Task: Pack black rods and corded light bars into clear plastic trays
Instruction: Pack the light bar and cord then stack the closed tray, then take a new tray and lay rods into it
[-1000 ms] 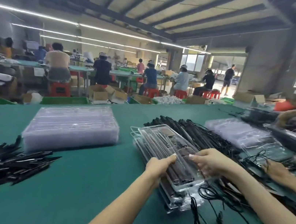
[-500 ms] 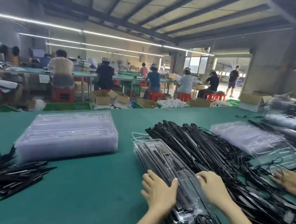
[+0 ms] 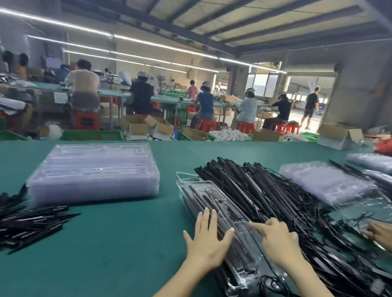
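Observation:
A stack of filled clear plastic trays (image 3: 210, 198) lies on the green table (image 3: 111, 250) in front of me, black parts showing through. My left hand (image 3: 206, 241) lies flat on the stack's left side with fingers straight and spread. My right hand (image 3: 275, 241) rests on top of the stack, index finger stretched out to the left, other fingers bent. A heap of corded light bars (image 3: 259, 191) lies just right of the stack. Loose black rods (image 3: 1, 216) are piled at the left.
An empty clear tray stack (image 3: 94, 174) stands at centre left, more clear trays (image 3: 325, 180) at the right. Another person's hands (image 3: 390, 236) work among cords at the right edge. Loose black cords (image 3: 277, 295) trail near my right arm. Workers sit at benches behind.
The tray stack has come down from a lifted, tilted hold onto the table. My left hand has opened out flat against its side; my right hand stays on top.

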Demonstrator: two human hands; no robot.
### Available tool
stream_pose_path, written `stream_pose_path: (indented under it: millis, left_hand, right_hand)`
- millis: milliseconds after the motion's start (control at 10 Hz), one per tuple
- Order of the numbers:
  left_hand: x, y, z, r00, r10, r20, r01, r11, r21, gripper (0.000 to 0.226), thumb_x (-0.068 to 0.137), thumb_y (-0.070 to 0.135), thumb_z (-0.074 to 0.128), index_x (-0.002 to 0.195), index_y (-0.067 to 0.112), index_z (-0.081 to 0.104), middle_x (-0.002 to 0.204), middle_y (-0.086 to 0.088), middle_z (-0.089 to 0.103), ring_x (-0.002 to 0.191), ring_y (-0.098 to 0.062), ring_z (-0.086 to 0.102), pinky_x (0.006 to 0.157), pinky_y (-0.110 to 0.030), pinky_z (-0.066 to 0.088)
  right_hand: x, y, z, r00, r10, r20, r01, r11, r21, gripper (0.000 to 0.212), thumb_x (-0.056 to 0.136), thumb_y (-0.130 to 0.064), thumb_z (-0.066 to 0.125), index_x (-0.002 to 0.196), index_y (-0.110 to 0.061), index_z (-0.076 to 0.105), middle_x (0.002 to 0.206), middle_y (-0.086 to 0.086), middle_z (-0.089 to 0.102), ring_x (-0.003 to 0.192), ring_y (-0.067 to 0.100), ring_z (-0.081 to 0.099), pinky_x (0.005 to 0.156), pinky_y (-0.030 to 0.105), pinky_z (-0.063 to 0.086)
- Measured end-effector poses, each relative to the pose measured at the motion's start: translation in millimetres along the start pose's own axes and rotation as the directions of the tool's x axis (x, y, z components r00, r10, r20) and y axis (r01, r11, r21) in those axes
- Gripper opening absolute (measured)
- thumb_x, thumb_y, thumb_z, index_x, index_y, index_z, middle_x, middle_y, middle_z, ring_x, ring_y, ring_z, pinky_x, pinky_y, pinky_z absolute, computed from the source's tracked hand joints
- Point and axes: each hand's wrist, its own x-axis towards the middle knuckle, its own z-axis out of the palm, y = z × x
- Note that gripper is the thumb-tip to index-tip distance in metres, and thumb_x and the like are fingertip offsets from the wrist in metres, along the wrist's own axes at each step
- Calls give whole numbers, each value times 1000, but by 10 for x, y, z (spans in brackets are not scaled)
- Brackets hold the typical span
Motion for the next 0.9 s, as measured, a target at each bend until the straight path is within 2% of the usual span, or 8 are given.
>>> stream_pose_path:
  millis: [100, 300, 400, 500, 600, 700, 800, 900]
  left_hand:
    - [-126, -232, -189, 991, -3, -134, -12, 994, -112, 64, 98, 56, 23, 151, 36, -6, 158, 14, -13, 145, -11, -16, 115, -53, -8]
    - [-662, -1184, -635, 953, -242, -185, 232, 970, -74, 62, 100, 49, 25, 151, 31, -6, 160, 6, -4, 147, -16, -6, 116, -50, -1]
    - [-1018, -1599, -788, 916, -291, -276, 302, 953, -2, 64, 101, 47, 26, 151, 25, -6, 160, 4, -3, 147, -16, -4, 117, -44, 4]
    - [-1328, -1939, -976, 870, -222, -440, 245, 969, -3, 56, 101, 44, 19, 148, 27, -7, 160, 4, 1, 147, -14, -2, 118, -33, 10]
    - [-1539, -1966, -1110, 870, -108, -481, -6, 973, -229, 80, 70, 31, 50, 133, 60, 9, 130, 18, 57, 131, 6, 32, 95, -8, 38]
    - [-1577, -2244, -1125, 790, -226, -570, -21, 919, -394, 83, 69, 7, 58, 74, 87, 37, 78, 56, 47, 94, 37, 36, 86, 4, 30]
    - [-1440, -2234, -1161, 685, -192, -702, -36, 954, -296, 80, 76, -2, 57, 55, 75, 49, 83, 29, 67, 83, 15, 54, 80, -2, 36]
    - [-1501, -2131, -1137, 667, -148, -730, -9, 978, -207, 17, 59, 22, 52, 50, 25, 66, 72, 6, 71, 75, 5, 55, 61, -12, 46]
  right_hand:
    - [-17, -141, -114, 998, -18, -59, 19, 1000, 14, 48, 102, -24, 30, 145, -45, 28, 149, 0, 31, 133, 21, 30, 104, 44, 29]
    - [-344, -1089, -232, 959, -217, -182, 269, 898, 348, 45, 100, -23, 45, 144, -27, 40, 152, 10, 30, 139, 25, 26, 114, 35, 24]
    - [-607, -1730, 6, 919, -364, -153, 393, 809, 437, 47, 100, -26, 44, 146, -29, 35, 156, 7, 23, 143, 18, 20, 115, 24, 12]
    - [-806, -2345, 421, 879, -476, -19, 428, 772, 470, 48, 102, -34, 38, 148, -37, 26, 159, 1, 14, 145, 12, 12, 116, 24, 9]
    - [-1060, -2813, 762, 851, -524, -38, 500, 786, 364, 41, 95, -47, 48, 134, -36, 52, 148, 6, 41, 133, 7, 42, 109, 23, 30]
    - [-1210, -3122, 1056, 821, -552, -143, 562, 742, 366, 35, 96, -49, 29, 92, -50, 64, 115, -12, 64, 96, -7, 62, 108, 17, 28]
    - [-1241, -3116, 1287, 761, -600, -247, 648, 686, 330, 40, 94, -53, 19, 92, -47, 58, 130, -30, 52, 128, -20, 27, 111, 13, 6]
    - [-1201, -3145, 1316, 785, -560, -265, 613, 764, 202, 69, 95, -54, 10, 78, -40, 75, 98, -14, 73, 101, -6, 53, 105, 11, 15]
